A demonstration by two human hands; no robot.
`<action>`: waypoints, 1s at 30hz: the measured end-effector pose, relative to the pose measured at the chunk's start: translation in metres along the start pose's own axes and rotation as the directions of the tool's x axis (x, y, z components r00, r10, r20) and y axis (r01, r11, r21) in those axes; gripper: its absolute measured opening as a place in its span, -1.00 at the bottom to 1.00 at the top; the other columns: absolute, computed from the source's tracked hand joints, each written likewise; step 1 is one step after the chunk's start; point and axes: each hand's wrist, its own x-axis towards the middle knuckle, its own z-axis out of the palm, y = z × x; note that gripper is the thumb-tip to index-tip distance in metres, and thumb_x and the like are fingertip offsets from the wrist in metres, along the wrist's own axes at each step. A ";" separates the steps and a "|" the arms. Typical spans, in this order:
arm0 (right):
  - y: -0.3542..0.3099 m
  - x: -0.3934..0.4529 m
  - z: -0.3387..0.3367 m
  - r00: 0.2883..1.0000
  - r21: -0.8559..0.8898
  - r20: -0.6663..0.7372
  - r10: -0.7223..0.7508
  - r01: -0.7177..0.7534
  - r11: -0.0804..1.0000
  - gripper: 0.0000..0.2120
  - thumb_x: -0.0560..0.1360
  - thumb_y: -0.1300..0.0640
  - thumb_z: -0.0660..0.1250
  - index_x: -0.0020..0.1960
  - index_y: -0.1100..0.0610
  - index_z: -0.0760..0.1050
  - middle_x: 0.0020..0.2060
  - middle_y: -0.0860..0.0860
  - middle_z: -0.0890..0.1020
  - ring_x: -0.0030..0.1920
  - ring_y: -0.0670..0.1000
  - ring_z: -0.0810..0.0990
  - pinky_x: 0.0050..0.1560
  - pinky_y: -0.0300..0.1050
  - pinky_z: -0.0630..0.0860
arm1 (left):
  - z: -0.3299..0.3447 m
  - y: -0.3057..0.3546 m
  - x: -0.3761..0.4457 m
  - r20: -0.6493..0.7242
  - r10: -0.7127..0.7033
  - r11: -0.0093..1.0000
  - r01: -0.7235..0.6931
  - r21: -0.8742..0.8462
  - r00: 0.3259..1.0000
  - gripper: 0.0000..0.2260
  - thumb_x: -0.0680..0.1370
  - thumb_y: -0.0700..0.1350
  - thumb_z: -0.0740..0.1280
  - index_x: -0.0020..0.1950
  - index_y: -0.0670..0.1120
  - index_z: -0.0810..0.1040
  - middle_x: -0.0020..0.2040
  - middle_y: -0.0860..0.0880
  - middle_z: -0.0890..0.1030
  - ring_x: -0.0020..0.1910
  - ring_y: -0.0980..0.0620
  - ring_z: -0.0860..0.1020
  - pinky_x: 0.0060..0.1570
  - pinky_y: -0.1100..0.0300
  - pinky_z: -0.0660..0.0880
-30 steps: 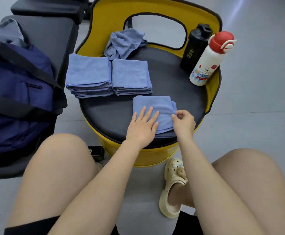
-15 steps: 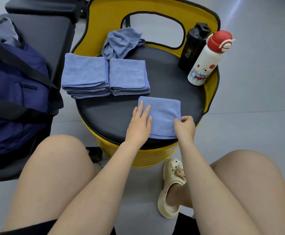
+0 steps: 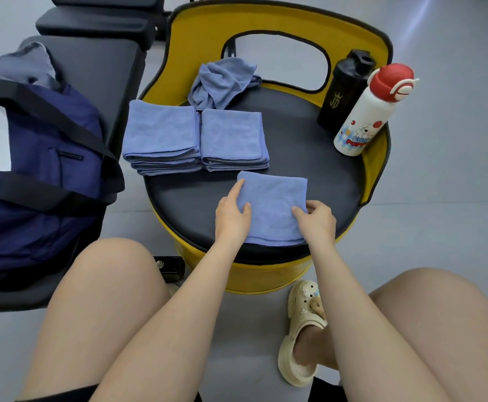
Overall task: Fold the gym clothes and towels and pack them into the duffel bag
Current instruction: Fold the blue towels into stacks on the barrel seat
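1. That last fold is down: a second ago your right hand was pinching a loose flap at the right edge of the towel; now the towel lies flat as a neat rectangle at the front edge of the round black seat.
2. Your left hand has slid off the top of the towel to its left edge. The forefinger runs straight along that edge and the thumb lies on the cloth, so it's a light pinch at the side.
3. Your right hand sits at the towel's right edge, thumb on top, fingers curled at the side and seemingly under it (I can't see the fingertips themselves).
4. My read: with a hand on each side you're set to lift the whole piece, so the folding of this one looks finished.
5. Two folded stacks wait at the seat's left edge, the left stack and the right stack just beside each other; this towel probably goes on top of one of them.
6. One crumpled towel sits unfolded at the back edge.
7. The navy duffel bag rests on the bench to your left. None of the towels on the seat has gone in yet, so packing comes later.
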 end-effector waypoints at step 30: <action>-0.142 0.057 0.014 0.989 0.442 0.124 -0.078 0.015 0.897 -0.80 0.50 0.17 0.34 0.09 0.14 0.41 -0.03 -0.03 0.53 -0.15 -0.11 0.50 -0.23 -0.24 0.41 | -0.095 0.068 0.092 0.009 0.070 0.970 -0.066 -0.235 0.998 -0.59 0.61 -0.23 0.21 0.41 0.11 0.38 0.38 0.00 0.41 0.08 0.08 0.49 -0.03 0.36 0.42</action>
